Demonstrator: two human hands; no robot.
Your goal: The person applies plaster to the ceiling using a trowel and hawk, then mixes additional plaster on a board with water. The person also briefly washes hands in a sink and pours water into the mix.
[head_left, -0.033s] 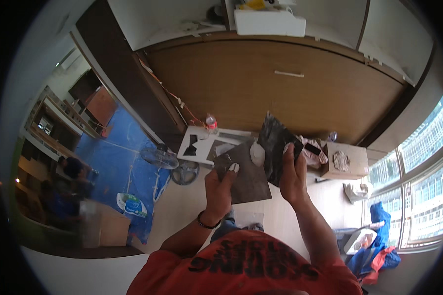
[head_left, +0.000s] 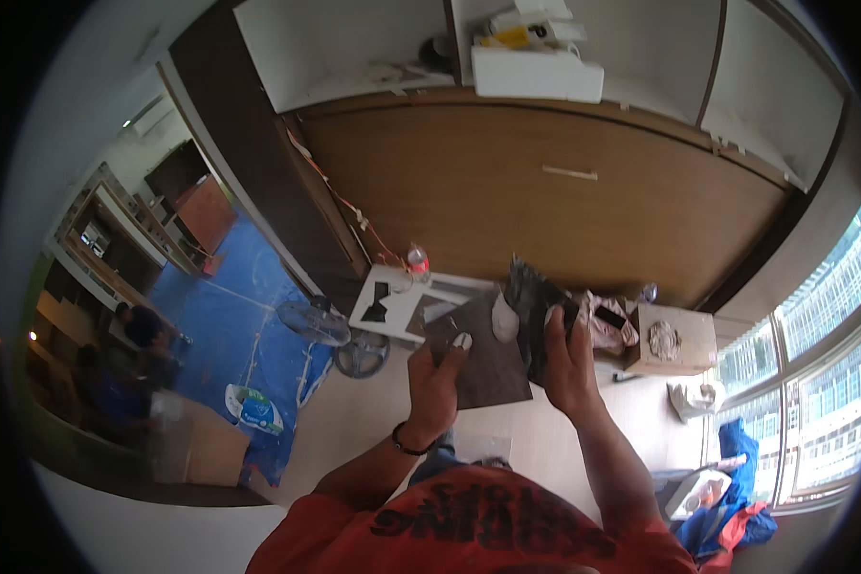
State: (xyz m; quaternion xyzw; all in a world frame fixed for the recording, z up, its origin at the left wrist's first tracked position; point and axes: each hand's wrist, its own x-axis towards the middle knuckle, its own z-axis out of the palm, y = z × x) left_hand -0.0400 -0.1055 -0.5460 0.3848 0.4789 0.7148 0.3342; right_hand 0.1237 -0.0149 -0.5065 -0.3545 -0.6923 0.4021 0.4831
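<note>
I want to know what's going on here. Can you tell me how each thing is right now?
Left hand: raised, pinching a small white piece.
Right hand: raised, gripping a dark crumpled cloth.
Dark board: lying flat on the floor.
Bottle: standing upright.
Fan: standing; I cannot tell if it spins.
Box: sitting on the floor by the wall.

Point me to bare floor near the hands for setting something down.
Bare pale floor lies left of the left hand, below the fan. Also free right of the right hand, below the cardboard box. Crowded ahead, around the dark mat.
</note>
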